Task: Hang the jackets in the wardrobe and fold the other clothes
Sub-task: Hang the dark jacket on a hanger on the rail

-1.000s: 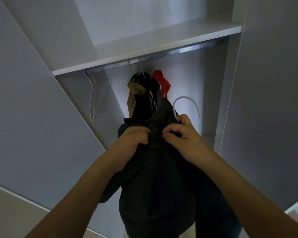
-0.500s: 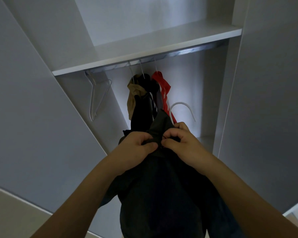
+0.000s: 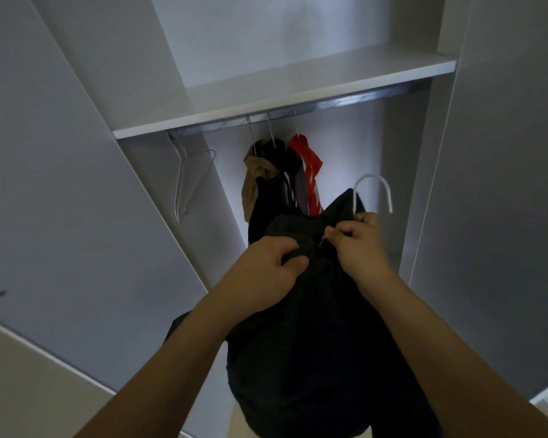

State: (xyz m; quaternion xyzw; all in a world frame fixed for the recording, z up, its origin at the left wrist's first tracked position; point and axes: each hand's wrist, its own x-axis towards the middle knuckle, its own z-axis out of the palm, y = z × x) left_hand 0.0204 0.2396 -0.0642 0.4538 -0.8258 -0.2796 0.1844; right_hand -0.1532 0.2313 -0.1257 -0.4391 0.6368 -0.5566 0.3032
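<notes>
A dark jacket hangs down in front of me on a white hanger whose hook sticks up above its collar. My left hand grips the jacket's front near the collar. My right hand pinches the fabric at the collar, beside the hanger's neck. Both hands are below the wardrobe rail. On the rail hang a tan garment, a dark garment and a red one.
An empty wire hanger hangs at the rail's left end. A white shelf runs just above the rail. The open wardrobe door stands on the left and a grey side panel on the right.
The hands and jacket dipped a little, then shifted to the right; the hanger's hook now stands further right. Both hands kept their hold at the collar.
</notes>
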